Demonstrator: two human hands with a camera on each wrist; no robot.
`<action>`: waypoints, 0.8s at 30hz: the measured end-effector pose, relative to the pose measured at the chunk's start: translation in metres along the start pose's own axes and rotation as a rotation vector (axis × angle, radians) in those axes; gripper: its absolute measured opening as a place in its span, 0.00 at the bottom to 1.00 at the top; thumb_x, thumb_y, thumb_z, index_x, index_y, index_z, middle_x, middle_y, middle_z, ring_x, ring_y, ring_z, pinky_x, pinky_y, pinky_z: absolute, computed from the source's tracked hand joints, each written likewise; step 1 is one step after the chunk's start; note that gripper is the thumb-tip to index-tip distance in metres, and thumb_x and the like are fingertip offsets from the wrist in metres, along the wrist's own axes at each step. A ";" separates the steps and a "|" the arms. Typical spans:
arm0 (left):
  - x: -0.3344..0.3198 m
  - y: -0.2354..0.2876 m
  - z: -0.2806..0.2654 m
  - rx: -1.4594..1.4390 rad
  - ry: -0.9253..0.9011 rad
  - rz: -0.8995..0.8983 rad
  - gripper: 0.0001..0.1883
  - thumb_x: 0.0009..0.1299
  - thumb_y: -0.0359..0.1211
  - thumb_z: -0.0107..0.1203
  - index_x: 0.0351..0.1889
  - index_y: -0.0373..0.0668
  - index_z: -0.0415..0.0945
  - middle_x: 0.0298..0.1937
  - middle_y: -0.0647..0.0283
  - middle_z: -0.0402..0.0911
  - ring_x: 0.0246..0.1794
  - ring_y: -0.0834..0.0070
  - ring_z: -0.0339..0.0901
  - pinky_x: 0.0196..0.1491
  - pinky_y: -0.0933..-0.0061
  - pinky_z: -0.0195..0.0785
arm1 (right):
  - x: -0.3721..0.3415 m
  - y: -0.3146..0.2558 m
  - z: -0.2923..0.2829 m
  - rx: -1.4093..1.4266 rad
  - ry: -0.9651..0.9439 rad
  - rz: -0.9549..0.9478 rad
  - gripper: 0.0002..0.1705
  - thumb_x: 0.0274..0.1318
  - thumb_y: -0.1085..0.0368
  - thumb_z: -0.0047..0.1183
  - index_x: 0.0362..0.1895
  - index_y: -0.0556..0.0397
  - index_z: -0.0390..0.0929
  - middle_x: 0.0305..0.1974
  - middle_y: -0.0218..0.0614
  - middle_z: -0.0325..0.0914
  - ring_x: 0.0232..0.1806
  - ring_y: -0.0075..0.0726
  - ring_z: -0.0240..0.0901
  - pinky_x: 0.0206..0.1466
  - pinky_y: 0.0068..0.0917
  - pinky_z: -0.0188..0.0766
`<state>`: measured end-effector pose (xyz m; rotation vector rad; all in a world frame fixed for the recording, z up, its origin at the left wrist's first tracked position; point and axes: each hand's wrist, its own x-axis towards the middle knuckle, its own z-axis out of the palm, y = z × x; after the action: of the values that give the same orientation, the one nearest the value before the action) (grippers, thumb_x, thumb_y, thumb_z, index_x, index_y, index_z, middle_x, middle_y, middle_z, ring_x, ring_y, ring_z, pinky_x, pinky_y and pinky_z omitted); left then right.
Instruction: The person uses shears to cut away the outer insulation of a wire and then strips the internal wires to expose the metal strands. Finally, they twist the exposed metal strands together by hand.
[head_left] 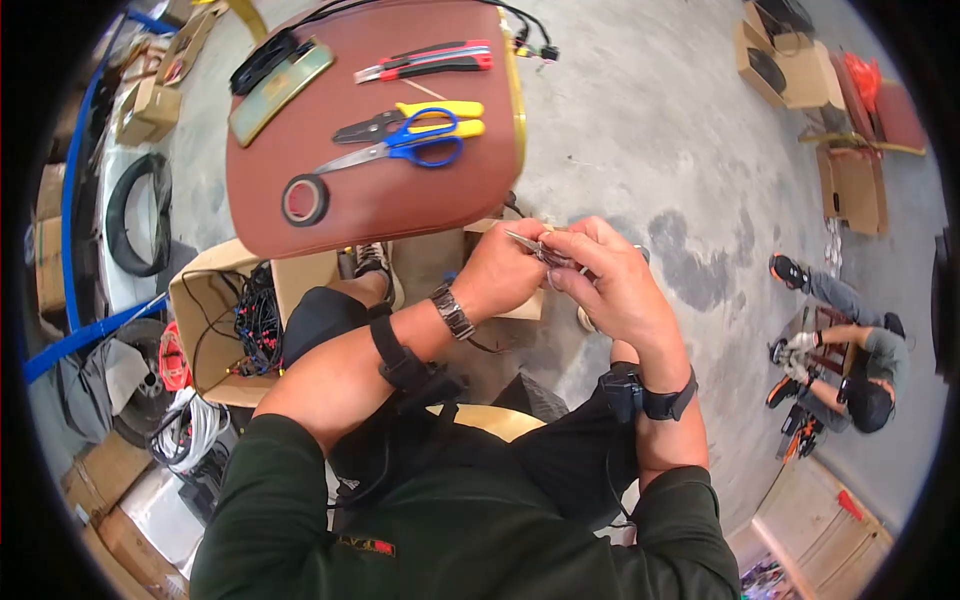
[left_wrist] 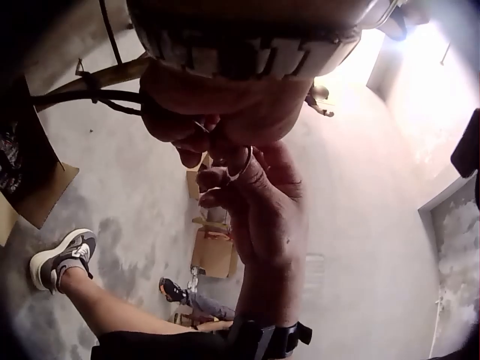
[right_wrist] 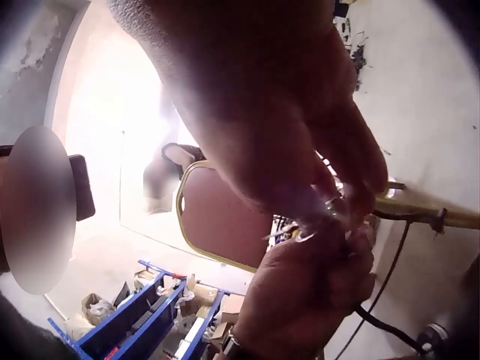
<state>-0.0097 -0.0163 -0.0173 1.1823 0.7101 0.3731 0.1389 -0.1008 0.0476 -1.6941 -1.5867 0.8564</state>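
Concrete floor: grey, under the chair and the box (head_left: 640,150)
Chair seat: maroon and padded, in front of the person, with tools on it (head_left: 400,212)
Cardboard box: on the floor beside the left leg, with dark cables inside (head_left: 212,362)
Left hand: curled closed, gripping the silvery piece near its tip (head_left: 495,272)
Right hand: thumb and fingers pinched narrow on the piece's other end (head_left: 618,285)
Scissors: blue-handled, lying against the yellow-handled wire strippers (head_left: 396,148) (head_left: 452,108)
Black tape roll: flat, just beside the scissors' points (head_left: 321,204)
Silvery piece: thin, between both hands, over the gap before the seat (head_left: 526,243)
Risk: it could slip and drop to the floor, I judge, if either pinch loosens; its sharp-looking tip could prick the left hand if pushed
Pointing: in the head view the tip aims up and left, toward the seat; the long axis slants from there down into the right fingers
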 end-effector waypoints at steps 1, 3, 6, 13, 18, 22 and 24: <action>0.003 0.001 0.002 0.081 0.000 -0.071 0.05 0.65 0.26 0.58 0.36 0.33 0.80 0.31 0.65 0.83 0.32 0.83 0.78 0.35 0.75 0.72 | -0.004 0.004 -0.002 -0.011 0.030 0.000 0.21 0.52 0.74 0.61 0.53 0.50 0.80 0.37 0.39 0.76 0.39 0.44 0.77 0.42 0.32 0.73; 0.010 0.001 0.007 0.070 -0.004 -0.122 0.05 0.66 0.27 0.59 0.36 0.34 0.80 0.30 0.65 0.83 0.30 0.83 0.78 0.32 0.76 0.71 | -0.011 0.017 -0.007 0.066 0.098 0.068 0.19 0.54 0.74 0.60 0.52 0.53 0.79 0.37 0.38 0.78 0.37 0.40 0.78 0.40 0.30 0.74; 0.018 0.008 0.012 -0.124 -0.033 -0.203 0.07 0.69 0.30 0.62 0.39 0.35 0.80 0.29 0.64 0.83 0.24 0.85 0.74 0.26 0.81 0.66 | -0.020 0.034 -0.018 0.412 0.226 0.273 0.15 0.58 0.74 0.59 0.50 0.55 0.78 0.36 0.35 0.79 0.34 0.30 0.77 0.37 0.26 0.75; 0.039 0.019 0.004 -0.325 -0.100 -0.125 0.07 0.72 0.28 0.59 0.45 0.38 0.79 0.34 0.56 0.85 0.20 0.84 0.72 0.23 0.84 0.63 | -0.024 0.047 -0.029 0.817 0.262 0.275 0.15 0.60 0.76 0.56 0.52 0.57 0.76 0.39 0.31 0.79 0.33 0.20 0.74 0.34 0.20 0.73; 0.045 0.025 -0.004 -0.352 -0.124 -0.104 0.10 0.71 0.26 0.58 0.49 0.36 0.77 0.36 0.53 0.86 0.22 0.83 0.73 0.25 0.82 0.65 | -0.013 0.040 -0.040 0.151 0.156 0.199 0.20 0.50 0.73 0.65 0.50 0.56 0.78 0.38 0.32 0.80 0.34 0.22 0.74 0.33 0.23 0.72; 0.045 0.027 -0.009 -0.324 -0.110 -0.085 0.12 0.70 0.25 0.59 0.51 0.34 0.76 0.39 0.50 0.86 0.23 0.82 0.73 0.26 0.81 0.66 | -0.005 0.037 -0.043 -0.057 0.177 0.071 0.23 0.42 0.69 0.68 0.46 0.55 0.79 0.36 0.38 0.80 0.34 0.39 0.78 0.35 0.32 0.74; 0.046 0.029 -0.010 -0.303 -0.116 -0.090 0.12 0.70 0.25 0.59 0.51 0.34 0.76 0.39 0.51 0.86 0.23 0.83 0.73 0.26 0.82 0.66 | -0.002 0.037 -0.045 -0.146 0.177 0.025 0.24 0.40 0.68 0.68 0.46 0.54 0.80 0.37 0.38 0.80 0.36 0.43 0.78 0.38 0.35 0.75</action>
<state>0.0199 0.0288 -0.0061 0.8753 0.5808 0.3211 0.1964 -0.1059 0.0429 -1.8405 -1.5415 0.5955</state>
